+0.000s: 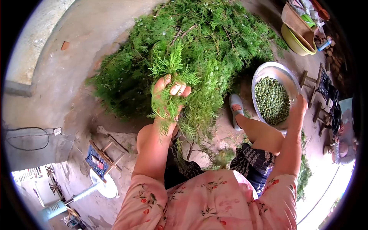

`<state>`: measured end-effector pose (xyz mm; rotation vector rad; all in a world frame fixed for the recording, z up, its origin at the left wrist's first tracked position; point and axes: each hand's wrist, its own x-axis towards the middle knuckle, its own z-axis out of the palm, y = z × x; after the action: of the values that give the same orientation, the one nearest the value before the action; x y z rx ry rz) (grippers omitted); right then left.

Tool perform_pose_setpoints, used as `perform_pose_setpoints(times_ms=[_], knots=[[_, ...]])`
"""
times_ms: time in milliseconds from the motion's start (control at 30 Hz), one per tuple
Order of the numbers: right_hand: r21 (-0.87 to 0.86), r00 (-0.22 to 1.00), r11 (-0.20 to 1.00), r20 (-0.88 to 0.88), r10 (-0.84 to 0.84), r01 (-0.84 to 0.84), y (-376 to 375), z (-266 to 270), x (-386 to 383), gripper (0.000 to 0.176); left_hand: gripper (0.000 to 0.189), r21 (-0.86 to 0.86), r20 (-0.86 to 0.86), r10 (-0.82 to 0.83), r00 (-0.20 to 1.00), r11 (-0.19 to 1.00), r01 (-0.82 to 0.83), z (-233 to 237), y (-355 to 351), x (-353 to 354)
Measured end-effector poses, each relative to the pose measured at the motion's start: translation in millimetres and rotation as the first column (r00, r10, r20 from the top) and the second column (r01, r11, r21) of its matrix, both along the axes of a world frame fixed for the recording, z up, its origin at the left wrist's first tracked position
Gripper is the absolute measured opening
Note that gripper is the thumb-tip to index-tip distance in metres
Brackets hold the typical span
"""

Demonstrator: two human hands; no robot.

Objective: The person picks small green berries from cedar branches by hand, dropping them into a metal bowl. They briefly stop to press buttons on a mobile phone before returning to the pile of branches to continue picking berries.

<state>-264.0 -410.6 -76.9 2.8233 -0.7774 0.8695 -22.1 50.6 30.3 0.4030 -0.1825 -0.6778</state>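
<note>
My left hand (172, 90) is raised in front of the green heap, its fingers curled round a leafy cypress branch (174, 61). Sprays of the branch stick out above the fingers and hang below the wrist. To the right, my right hand (301, 104) is at the edge of a metal basin (271, 68), its fingers bent over the inner side of the rim. What those fingers hold, if anything, is too small to make out. Small round green cones (272, 100) cover the basin's bottom. A large heap of cut cypress branches (214, 46) lies on the floor ahead.
A yellow tub (295, 41) and a brown basket (295, 23) stand at the upper right. Low stools (324, 86) are beyond the basin, with another person (343, 149) near them. At the lower left are a folding stool (100, 159) and a fan (82, 193).
</note>
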Motion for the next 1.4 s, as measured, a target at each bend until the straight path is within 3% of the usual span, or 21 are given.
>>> perform_pose_setpoints(times_ms=[67, 133, 167, 200, 233, 267, 300, 400, 467, 533, 600, 733, 933, 1000, 1033, 1067, 1133, 1167, 1200, 1267, 1400], knots=[[0.108, 0.996, 0.991, 0.03, -0.089, 0.085, 7, 7, -2, 0.027, 0.02, 0.068, -0.056, 0.114, 0.992, 0.992, -0.11, 10, 4, -7], [0.163, 0.948, 0.949, -0.217, -0.234, 0.272, 42, 40, 2, 0.033, 0.022, -0.056, 0.019, 0.074, 0.997, 0.996, -0.073, 7, 9, -2], [0.193, 0.985, 0.973, -0.144, -0.099, 0.126, 43, 35, 4, 0.031, 0.023, -0.044, 0.037, 0.078, 0.996, 0.996, -0.076, 8, 12, -3], [0.743, 0.953, 0.657, 0.275, -0.125, -0.128, 68, 49, 17, 0.028, 0.022, -0.07, 0.043, 0.093, 0.995, 0.994, -0.09, 14, 12, -7], [0.834, 0.75, 0.118, 0.539, -0.383, -0.539, 113, 73, 35, 0.027, 0.022, -0.097, 0.056, 0.091, 0.994, 0.992, -0.086, 15, 14, -7], [0.853, 0.828, 0.217, 0.517, -0.216, -0.475, 157, 103, 48, 0.024, 0.022, -0.126, 0.068, 0.089, 0.994, 0.989, -0.08, 16, 16, -9], [0.873, 0.844, 0.077, 0.487, -0.225, -0.482, 190, 118, 56, 0.021, 0.022, -0.103, 0.01, 0.135, 0.991, 0.986, -0.133, 25, 17, -16], [0.952, 0.918, -0.166, 0.295, 0.265, -0.258, 281, 165, 56, 0.023, 0.023, -0.057, 0.001, 0.199, 0.98, 0.979, -0.198, 39, 31, -31], [0.845, 0.799, -0.454, 0.469, 0.375, -0.283, 320, 163, 51, 0.027, 0.024, -0.048, -0.137, 0.149, 0.979, 0.986, -0.157, 46, 43, -43], [0.827, 0.746, -0.448, 0.528, 0.405, -0.341, 358, 162, 49, 0.026, 0.029, -0.09, -0.059, 0.209, 0.976, 0.973, -0.213, 46, 45, -53], [0.809, 0.699, -0.427, 0.574, 0.427, -0.404, 379, 160, 48, 0.026, 0.034, 0.071, 0.058, 0.476, 0.878, 0.875, -0.479, 48, 49, -73], [0.845, 0.749, -0.416, 0.508, 0.426, -0.337, 406, 146, 48, 0.019, 0.039, 0.066, -0.082, 0.196, 0.977, 0.979, -0.191, 49, 83, -82], [0.864, 0.806, -0.403, 0.457, 0.377, -0.301, 434, 123, 48, 0.011, 0.036, 0.117, -0.128, 0.279, 0.952, 0.957, -0.265, 7, 103, -79], [0.823, 0.718, -0.269, 0.567, 0.402, -0.5, 442, 111, 48, 0.013, 0.028, 0.42, -0.059, 0.57, 0.82, 0.759, -0.498, 5, 104, -80], [0.819, 0.727, -0.264, 0.574, 0.377, -0.51, 445, 113, 47, 0.012, 0.036, 0.266, 0.297, 0.658, 0.692, 0.639, -0.722, 1, 95, -106], [0.818, 0.725, -0.263, 0.576, 0.378, -0.512, 447, 113, 48, 0.012, 0.036, 0.264, 0.299, 0.659, 0.691, 0.639, -0.723, 6, 100, -103], [0.85, 0.739, -0.19, 0.522, 0.425, -0.491, 450, 113, 48, 0.012, 0.05, 0.547, 0.155, 0.426, 0.891, 0.714, -0.437, 39, 121, -98], [0.86, 0.746, -0.175, 0.504, 0.435, -0.479, 451, 113, 49, 0.012, 0.051, 0.737, 0.102, 0.505, 0.857, 0.54, -0.406, -15, 144, -59], [0.858, 0.746, -0.174, 0.507, 0.433, -0.482, 451, 112, 51, 0.012, 0.041, 0.824, 0.359, 0.497, 0.79, 0.227, -0.518, 6, 146, -63], [0.783, 0.665, -0.099, 0.581, 0.469, -0.615, 452, 105, 52, 0.013, 0.028, 0.61, 0.665, 0.474, 0.577, 0.101, -0.786, 27, 147, -72], [0.75, 0.646, -0.038, 0.593, 0.481, -0.661, 456, 106, 53, 0.015, 0.033, 0.628, 0.773, 0.056, 0.632, 0.07, -0.775, 74, 128, -120]])
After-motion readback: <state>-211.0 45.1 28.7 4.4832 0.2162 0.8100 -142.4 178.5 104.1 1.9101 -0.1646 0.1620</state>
